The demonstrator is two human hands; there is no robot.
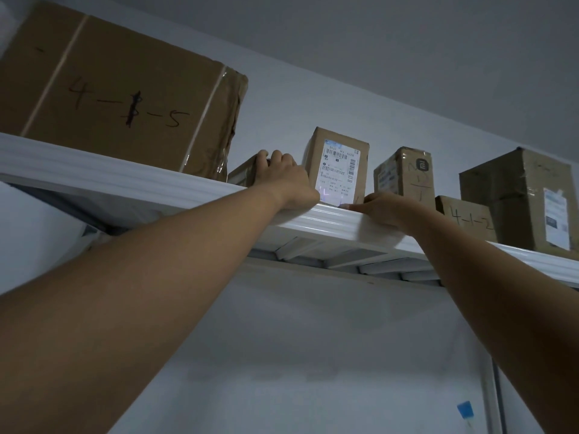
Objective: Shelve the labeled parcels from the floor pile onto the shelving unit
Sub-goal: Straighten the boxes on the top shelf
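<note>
So you're looking up at the top shelf (125, 177) from underneath, both arms stretched up to it; your left hand (288, 180) has its heel on the white front lip and its fingers (275, 156) curled over the top of a low box (242, 175), which sits squeezed between the big carton (119, 98) marked "4-1-5" and the labelled parcel (340, 169). That looks like a grip on the low box, though the thumb is hidden, so I can't tell how firm it is. The side of that hand is right up against the labelled parcel too.

Your right hand (380, 209) lies on the shelf lip just right of the labelled parcel; its fingers are laid out fairly straight along the edge, not wrapped round anything, with the tips touching or almost touching the parcel's lower front corner (too dim to call it either way).

The labelled parcel stands upright at the shelf's front edge, white shipping label facing you; it's between your two hands. To the right of it there's a logo box (404, 177) with scribbled numbers, set apart by a small gap; then a flat box (466, 217) marked "4-1-2" near the front edge; then a taped box (526, 195) with its own white label, just beside the flat one. Bottom right, down below the shelf, there's a small blue tag (465, 410).
</note>
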